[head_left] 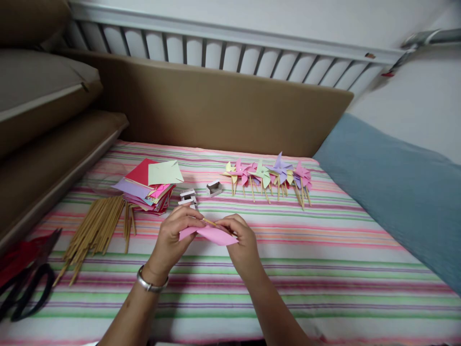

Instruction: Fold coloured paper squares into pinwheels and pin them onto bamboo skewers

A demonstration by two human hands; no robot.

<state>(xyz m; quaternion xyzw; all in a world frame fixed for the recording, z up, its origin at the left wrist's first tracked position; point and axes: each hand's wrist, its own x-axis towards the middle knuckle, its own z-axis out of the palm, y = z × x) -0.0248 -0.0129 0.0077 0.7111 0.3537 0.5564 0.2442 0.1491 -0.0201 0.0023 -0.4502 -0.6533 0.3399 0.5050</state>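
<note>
Between pinching fingers (pixel 187 222): pink paper (pixel 211 235).

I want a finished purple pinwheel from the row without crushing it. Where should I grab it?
Judging by its pose, pinch the purple pinwheel by its wooden stick, which points toward you below the paper blades. Come in from the near side; neighbouring pinwheels crowd both sides.

Scissors (pixel 25 274) cut off at left edge
</note>
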